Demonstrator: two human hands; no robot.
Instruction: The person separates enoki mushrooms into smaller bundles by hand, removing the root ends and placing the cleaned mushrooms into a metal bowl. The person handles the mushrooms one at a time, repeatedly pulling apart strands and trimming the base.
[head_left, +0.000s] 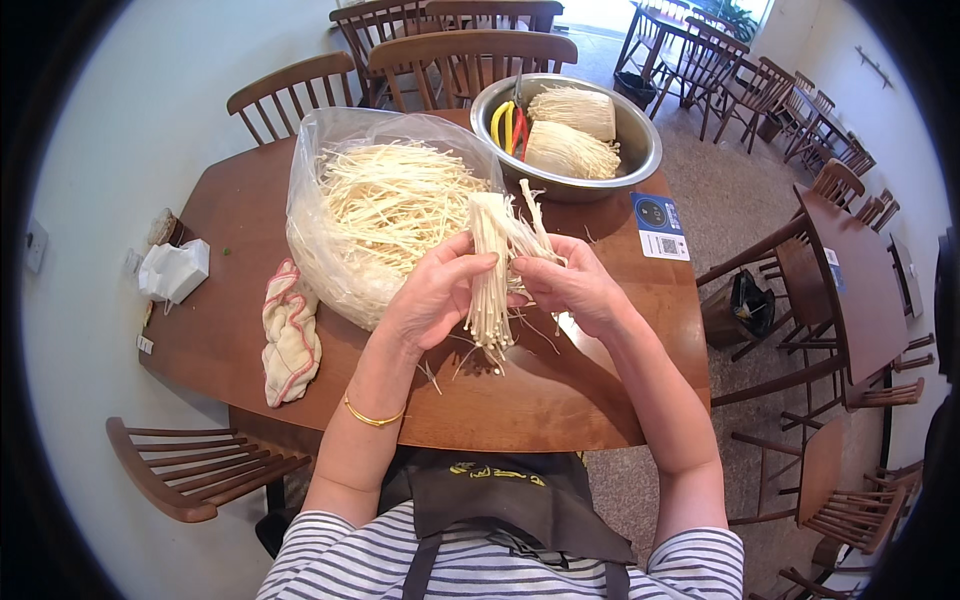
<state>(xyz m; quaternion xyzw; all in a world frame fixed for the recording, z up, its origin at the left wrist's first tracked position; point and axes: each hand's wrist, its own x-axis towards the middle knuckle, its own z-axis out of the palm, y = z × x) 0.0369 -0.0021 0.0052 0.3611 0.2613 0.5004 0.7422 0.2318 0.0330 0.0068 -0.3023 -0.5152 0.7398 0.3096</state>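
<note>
Over the near part of the wooden table, my left hand (442, 289) holds a bunch of enoki mushrooms (490, 277), thumb across the stems and caps hanging down. My right hand (574, 285) pinches a smaller clump of enoki (531, 229) right beside it; the two clumps touch or overlap. Just beyond my left hand stands an opened clear plastic bag (322, 255) filled with loose enoki strands (401, 202). Behind my right hand, a steel basin (645, 161) contains two whole enoki bundles (574, 148) and scissors (517, 124) with yellow and red handles.
A cream cloth with red edging (291, 337) lies left of the bag. Farther left is a white tissue pack (174, 270). A blue and white card (660, 225) bearing a printed code lies at the right edge of the table (525, 412). Wooden chairs (210, 469) surround it.
</note>
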